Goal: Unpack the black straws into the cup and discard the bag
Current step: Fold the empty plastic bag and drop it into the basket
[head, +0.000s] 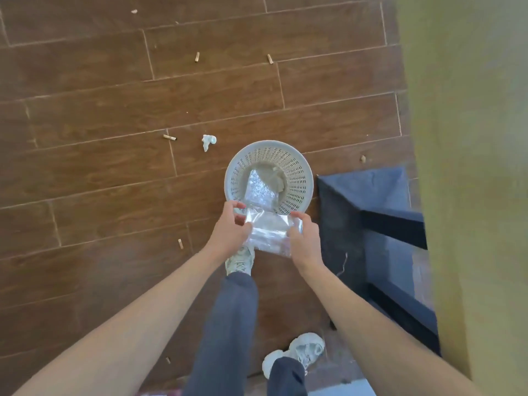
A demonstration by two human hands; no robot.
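I look straight down at a brown wood-pattern floor. A clear plastic bag (pixel 270 234) is stretched between both hands just above the near rim of a round grey perforated waste basket (pixel 297 167). My left hand (pixel 228 227) pinches the bag's left edge and my right hand (pixel 304 241) grips its right edge. Another crumpled clear bag (pixel 258 190) lies inside the basket. No black straws and no cup are in view.
A dark blue fabric-covered piece of furniture (pixel 380 195) stands right of the basket, with an olive wall (pixel 471 138) beyond it. A crumpled white paper (pixel 208 142) and several small tan butts (pixel 169 137) litter the floor. My legs and pale sneakers (pixel 240 260) are below.
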